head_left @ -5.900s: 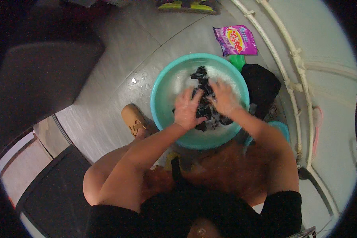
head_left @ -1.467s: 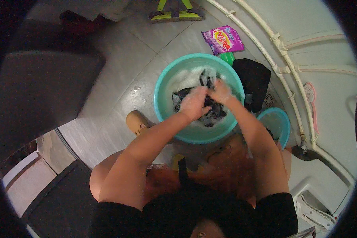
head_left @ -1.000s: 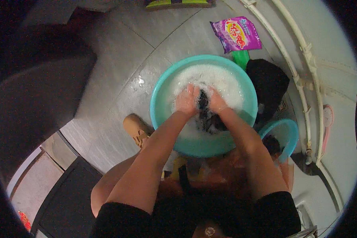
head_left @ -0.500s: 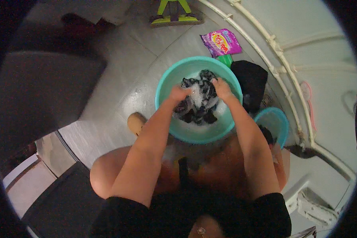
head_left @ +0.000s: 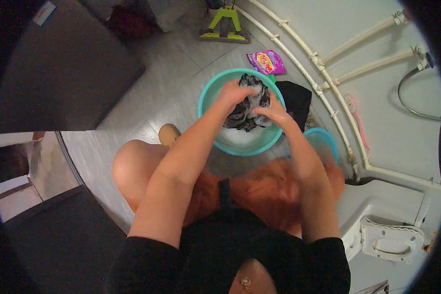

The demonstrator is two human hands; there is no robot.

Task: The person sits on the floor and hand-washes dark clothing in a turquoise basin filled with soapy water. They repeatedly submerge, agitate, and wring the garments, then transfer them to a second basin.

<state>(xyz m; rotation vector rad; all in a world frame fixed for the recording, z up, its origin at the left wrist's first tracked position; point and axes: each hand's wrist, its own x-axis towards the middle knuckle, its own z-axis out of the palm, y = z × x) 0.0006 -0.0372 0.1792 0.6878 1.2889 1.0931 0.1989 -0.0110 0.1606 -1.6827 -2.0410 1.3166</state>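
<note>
A teal plastic basin [head_left: 207, 128] stands on the floor in front of my knees, with whitish suds in its bottom. In it lies a wet, dark piece of cloth [head_left: 242, 115] streaked with foam, bunched toward the far side; I cannot make out what kind of garment it is. My left hand [head_left: 236, 93] grips the bunch from the left, its fingers reaching over the top. From the right, my right hand [head_left: 274, 111] closes on the same cloth, with its thumb across the foamy front. Parts of the fingers of both hands are hidden by cloth and suds.
Beyond the basin lie a purple packet [head_left: 266, 62] and a green-headed mop [head_left: 225, 35]. A black cloth [head_left: 297, 104] and a small blue basin [head_left: 323, 139] are at the right, near white wall pipes [head_left: 323, 73] and a pink brush [head_left: 356, 117]. A tan slipper [head_left: 168, 134] shows at left.
My hands have come closer together and the cloth is gathered into a tighter, higher bunch, where it was spread out before. The whole view has shifted a little.
</note>
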